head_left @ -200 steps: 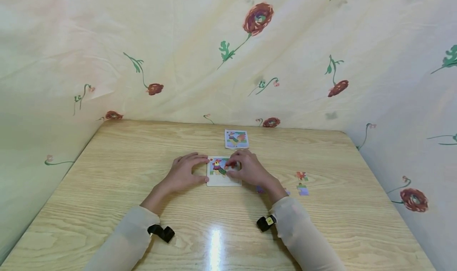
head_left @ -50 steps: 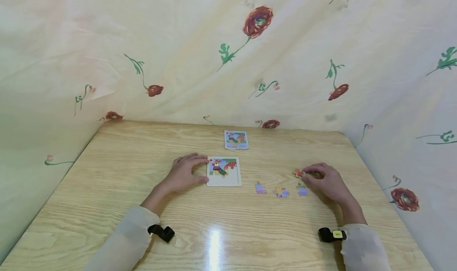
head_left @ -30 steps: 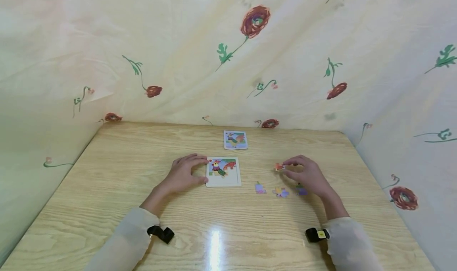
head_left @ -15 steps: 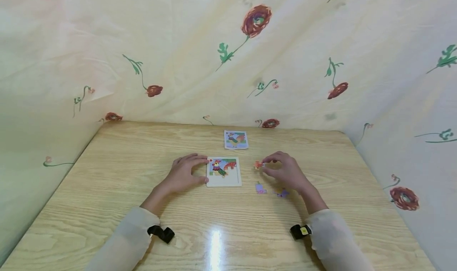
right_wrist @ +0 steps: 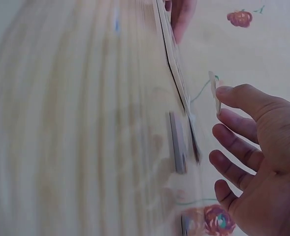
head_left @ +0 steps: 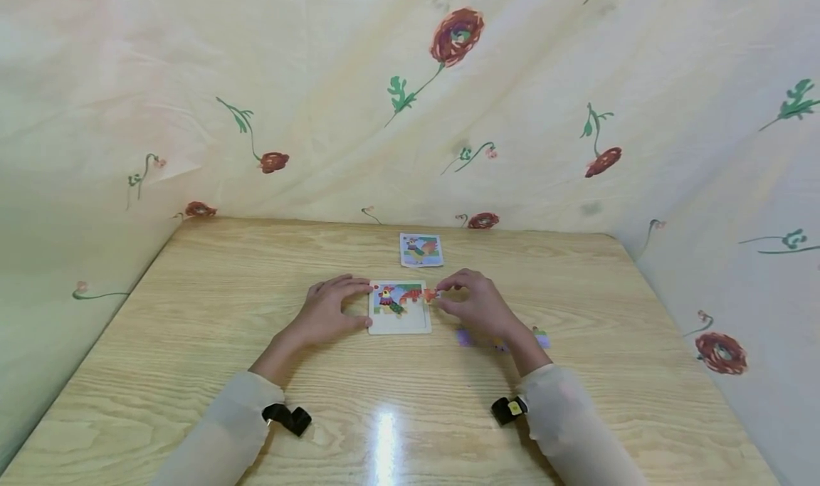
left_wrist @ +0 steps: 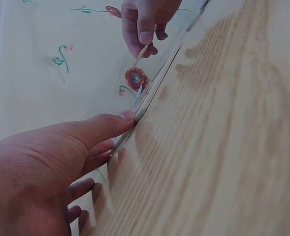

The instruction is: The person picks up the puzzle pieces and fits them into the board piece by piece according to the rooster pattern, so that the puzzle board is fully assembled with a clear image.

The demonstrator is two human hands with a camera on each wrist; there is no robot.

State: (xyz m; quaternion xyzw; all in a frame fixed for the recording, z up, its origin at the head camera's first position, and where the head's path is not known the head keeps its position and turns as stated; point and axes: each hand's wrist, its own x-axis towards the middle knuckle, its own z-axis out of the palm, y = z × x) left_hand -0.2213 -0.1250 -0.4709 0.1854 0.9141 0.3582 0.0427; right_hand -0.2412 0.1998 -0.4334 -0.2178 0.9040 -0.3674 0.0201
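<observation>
A white puzzle tray [head_left: 397, 326] with a partly filled rooster picture lies flat on the table. At its left side the left hand [head_left: 329, 314] holds the edge between thumb and fingers; the left wrist view shows that thumb [left_wrist: 126, 116] on the rim. Between thumb and index finger the right hand [head_left: 477, 304] pinches an orange puzzle piece [head_left: 430, 295] at the tray's right edge. In the right wrist view the piece [right_wrist: 215, 93] is seen edge-on, raised above the table, and the other fingers of the right hand [right_wrist: 263, 142] are spread.
Loose purple puzzle pieces [head_left: 464, 338] lie right of the tray, some partly hidden under the right forearm; one [head_left: 542, 339] is farther right. A rooster picture card [head_left: 421, 250] lies behind the tray. A flowered cloth [head_left: 320, 116] hangs behind the wooden table [head_left: 320, 415].
The right hand took the orange piece from the right side of the table and carried it left to the tray's edge. The left hand has stayed at the tray.
</observation>
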